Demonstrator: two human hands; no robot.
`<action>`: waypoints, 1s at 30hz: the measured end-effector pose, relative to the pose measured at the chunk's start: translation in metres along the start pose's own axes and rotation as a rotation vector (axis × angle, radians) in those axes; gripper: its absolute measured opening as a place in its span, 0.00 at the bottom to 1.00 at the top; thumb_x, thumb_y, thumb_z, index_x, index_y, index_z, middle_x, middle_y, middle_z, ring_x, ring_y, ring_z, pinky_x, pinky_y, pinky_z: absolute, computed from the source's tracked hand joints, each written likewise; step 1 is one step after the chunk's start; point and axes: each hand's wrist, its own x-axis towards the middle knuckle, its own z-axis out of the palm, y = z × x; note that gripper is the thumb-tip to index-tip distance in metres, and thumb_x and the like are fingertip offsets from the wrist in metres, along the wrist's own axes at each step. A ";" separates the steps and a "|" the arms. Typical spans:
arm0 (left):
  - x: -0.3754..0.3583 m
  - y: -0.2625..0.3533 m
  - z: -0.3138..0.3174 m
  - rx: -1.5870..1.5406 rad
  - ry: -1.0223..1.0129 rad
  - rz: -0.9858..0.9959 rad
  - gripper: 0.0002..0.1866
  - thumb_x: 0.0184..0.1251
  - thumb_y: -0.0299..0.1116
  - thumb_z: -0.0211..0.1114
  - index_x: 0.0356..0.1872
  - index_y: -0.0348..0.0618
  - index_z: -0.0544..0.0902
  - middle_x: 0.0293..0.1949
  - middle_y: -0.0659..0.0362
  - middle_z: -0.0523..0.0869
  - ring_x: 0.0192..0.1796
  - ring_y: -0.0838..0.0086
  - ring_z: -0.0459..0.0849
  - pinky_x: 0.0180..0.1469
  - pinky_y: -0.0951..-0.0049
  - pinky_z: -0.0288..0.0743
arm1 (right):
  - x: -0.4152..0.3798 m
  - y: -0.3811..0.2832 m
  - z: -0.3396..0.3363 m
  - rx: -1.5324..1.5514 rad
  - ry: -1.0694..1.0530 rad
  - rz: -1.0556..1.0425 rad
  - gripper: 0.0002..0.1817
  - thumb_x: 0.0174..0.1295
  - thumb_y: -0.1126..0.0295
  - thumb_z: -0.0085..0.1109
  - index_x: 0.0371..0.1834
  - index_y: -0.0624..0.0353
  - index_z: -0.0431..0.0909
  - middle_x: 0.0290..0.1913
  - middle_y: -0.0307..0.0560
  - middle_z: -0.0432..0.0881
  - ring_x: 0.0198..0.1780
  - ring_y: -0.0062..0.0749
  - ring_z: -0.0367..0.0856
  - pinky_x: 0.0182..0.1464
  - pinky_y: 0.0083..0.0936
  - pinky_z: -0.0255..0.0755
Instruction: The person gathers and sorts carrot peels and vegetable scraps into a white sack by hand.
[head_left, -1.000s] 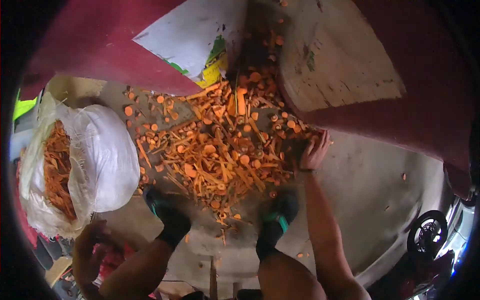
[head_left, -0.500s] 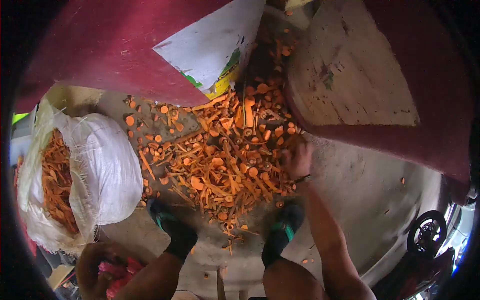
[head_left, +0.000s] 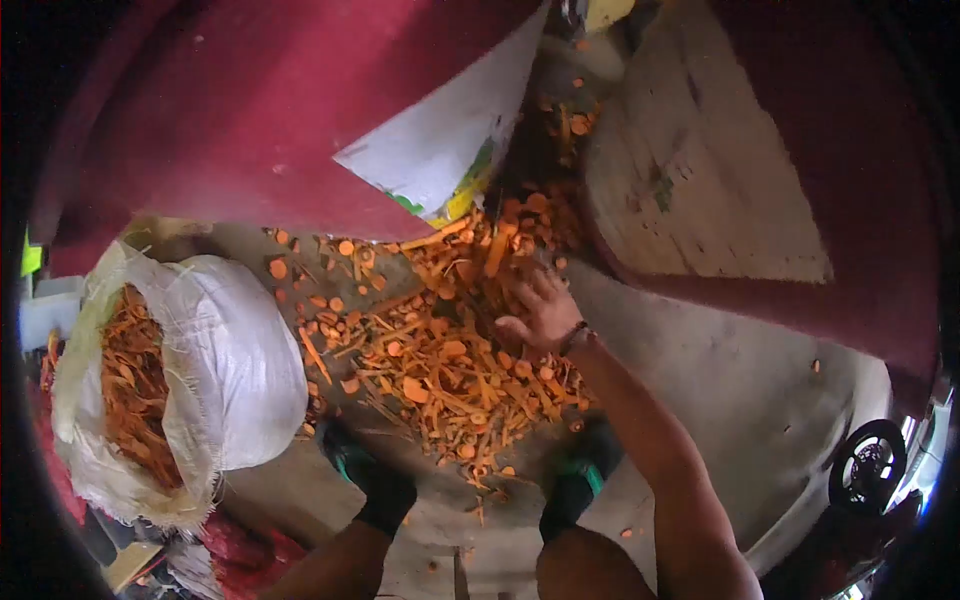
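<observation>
My right hand (head_left: pixel 545 310) lies palm down on the right side of a pile of carrot peelings and cut carrot ends (head_left: pixel 450 365). Its fingers are spread, the thumb pointing left, and a dark band circles the wrist. Fingertips touch the pieces near the pile's upper right. My left hand is outside the picture. Left of the pile stands a white woven sack (head_left: pixel 245 365), its mouth gaping and filled with orange-brown carrot peelings (head_left: pixel 138 390).
Dark red panels with pale patches, the left panel (head_left: pixel 230 120) and the right panel (head_left: pixel 880 220), flank the pile's far end. My feet, in dark footwear (head_left: pixel 365 470), stand at its near side. A red bag (head_left: pixel 250 555) lies lower left, a black wheel (head_left: pixel 868 467) far right.
My right hand has moved left from the pile's right edge onto the pieces, fingers spreading. The view has shifted slightly. A brown rounded shape at lower left is gone from sight.
</observation>
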 end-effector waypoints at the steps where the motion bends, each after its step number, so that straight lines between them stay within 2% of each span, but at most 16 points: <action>1: 0.006 -0.018 0.018 -0.067 -0.100 -0.011 0.46 0.73 0.71 0.29 0.66 0.36 0.70 0.65 0.47 0.74 0.68 0.57 0.70 0.71 0.53 0.60 | 0.006 0.007 0.000 0.041 0.094 0.074 0.38 0.61 0.45 0.64 0.70 0.55 0.68 0.68 0.61 0.65 0.68 0.60 0.65 0.67 0.57 0.62; 2: 0.005 -0.034 0.029 -0.139 -0.203 -0.024 0.47 0.73 0.71 0.28 0.65 0.36 0.71 0.63 0.48 0.76 0.66 0.59 0.72 0.70 0.56 0.61 | 0.019 0.016 -0.006 0.040 0.157 0.059 0.38 0.61 0.45 0.63 0.70 0.55 0.68 0.68 0.60 0.66 0.68 0.60 0.65 0.68 0.57 0.61; 4: -0.026 -0.045 0.045 -0.339 -0.270 -0.258 0.48 0.73 0.72 0.26 0.63 0.35 0.73 0.59 0.51 0.79 0.62 0.63 0.75 0.68 0.60 0.62 | 0.061 0.041 -0.022 0.040 0.285 0.044 0.37 0.62 0.45 0.61 0.69 0.54 0.69 0.67 0.58 0.68 0.69 0.59 0.65 0.68 0.56 0.61; 5: -0.024 -0.029 0.061 -0.423 -0.120 -0.235 0.46 0.74 0.71 0.26 0.59 0.35 0.75 0.53 0.53 0.81 0.57 0.66 0.77 0.64 0.63 0.64 | 0.079 0.052 -0.019 -0.083 0.219 0.095 0.36 0.62 0.45 0.61 0.69 0.54 0.70 0.67 0.57 0.69 0.68 0.57 0.66 0.69 0.55 0.62; 7: -0.042 -0.083 0.012 -0.877 -0.057 -0.633 0.46 0.74 0.70 0.25 0.56 0.35 0.76 0.50 0.54 0.82 0.55 0.66 0.78 0.62 0.64 0.67 | 0.107 0.072 -0.008 -0.330 0.075 0.217 0.35 0.62 0.47 0.60 0.69 0.54 0.70 0.65 0.55 0.72 0.68 0.52 0.68 0.69 0.53 0.62; 9: -0.028 -0.040 0.051 -0.460 -0.260 -0.292 0.44 0.75 0.68 0.25 0.50 0.34 0.77 0.45 0.55 0.81 0.49 0.69 0.78 0.56 0.65 0.70 | 0.113 0.084 0.009 -0.437 -0.043 0.280 0.34 0.63 0.49 0.59 0.69 0.54 0.70 0.65 0.53 0.73 0.67 0.49 0.70 0.69 0.52 0.64; 10: -0.020 -0.049 0.030 -0.405 -0.540 -0.243 0.43 0.75 0.69 0.27 0.57 0.36 0.75 0.51 0.53 0.81 0.54 0.68 0.78 0.59 0.62 0.69 | 0.112 0.089 0.020 -0.416 -0.078 0.291 0.33 0.63 0.51 0.59 0.69 0.54 0.70 0.64 0.53 0.74 0.67 0.48 0.70 0.68 0.51 0.64; 11: -0.024 -0.016 0.042 -0.770 -0.170 -0.691 0.37 0.76 0.61 0.34 0.58 0.35 0.74 0.55 0.52 0.78 0.57 0.67 0.77 0.60 0.64 0.70 | 0.106 0.084 0.034 -0.251 -0.060 0.256 0.32 0.63 0.53 0.59 0.68 0.55 0.70 0.65 0.53 0.74 0.66 0.48 0.71 0.67 0.51 0.66; 13: -0.035 -0.006 0.055 -0.950 -0.027 -0.795 0.33 0.76 0.55 0.39 0.59 0.33 0.74 0.59 0.51 0.75 0.61 0.66 0.75 0.63 0.66 0.68 | 0.081 0.062 0.043 -0.017 -0.005 0.215 0.30 0.63 0.58 0.59 0.67 0.56 0.71 0.66 0.54 0.73 0.66 0.50 0.71 0.66 0.50 0.68; 15: -0.034 -0.025 0.049 -0.520 -0.247 -0.443 0.37 0.75 0.59 0.34 0.56 0.32 0.75 0.55 0.52 0.77 0.60 0.67 0.74 0.67 0.68 0.62 | 0.071 0.016 0.008 0.090 -0.010 0.150 0.28 0.63 0.62 0.59 0.66 0.56 0.71 0.67 0.57 0.70 0.68 0.54 0.68 0.65 0.48 0.69; 17: -0.031 -0.026 0.047 -0.473 -0.279 -0.388 0.36 0.74 0.59 0.35 0.54 0.32 0.76 0.53 0.53 0.77 0.60 0.67 0.74 0.67 0.68 0.62 | 0.069 0.009 -0.006 0.163 -0.103 0.013 0.27 0.63 0.65 0.59 0.66 0.56 0.71 0.68 0.60 0.68 0.70 0.57 0.64 0.65 0.47 0.68; 19: -0.032 -0.027 0.047 -0.422 -0.267 -0.378 0.35 0.73 0.58 0.37 0.52 0.32 0.77 0.52 0.53 0.78 0.59 0.67 0.74 0.67 0.68 0.62 | 0.092 0.044 0.014 -0.004 0.190 0.182 0.24 0.65 0.64 0.59 0.63 0.60 0.74 0.60 0.60 0.76 0.64 0.55 0.73 0.64 0.43 0.70; 21: -0.032 -0.030 0.041 -0.374 -0.331 -0.421 0.35 0.73 0.59 0.38 0.52 0.33 0.77 0.52 0.53 0.77 0.59 0.66 0.75 0.67 0.68 0.62 | 0.170 0.086 0.002 -0.125 0.589 0.301 0.24 0.63 0.67 0.58 0.64 0.55 0.73 0.69 0.63 0.67 0.70 0.60 0.64 0.65 0.49 0.68; 24: -0.053 -0.038 0.043 -0.198 -0.213 -0.304 0.34 0.72 0.59 0.40 0.51 0.33 0.77 0.49 0.53 0.78 0.54 0.67 0.76 0.61 0.68 0.66 | 0.242 0.125 0.003 -0.247 0.474 0.447 0.25 0.63 0.66 0.58 0.65 0.54 0.72 0.70 0.62 0.65 0.71 0.60 0.62 0.66 0.49 0.66; 27: -0.034 -0.062 0.026 -0.250 -0.382 -0.205 0.33 0.72 0.60 0.44 0.45 0.34 0.79 0.29 0.59 0.78 0.32 0.73 0.73 0.43 0.68 0.67 | 0.211 0.088 0.010 -0.202 0.321 0.367 0.26 0.63 0.66 0.58 0.66 0.53 0.71 0.70 0.61 0.64 0.71 0.60 0.61 0.67 0.49 0.64; 30: -0.039 -0.083 0.019 -0.238 -0.357 -0.249 0.36 0.73 0.65 0.40 0.40 0.36 0.79 0.20 0.64 0.74 0.25 0.76 0.70 0.45 0.68 0.66 | 0.201 0.074 -0.012 -0.162 0.317 0.391 0.26 0.64 0.65 0.58 0.67 0.53 0.70 0.71 0.60 0.63 0.72 0.59 0.60 0.68 0.50 0.63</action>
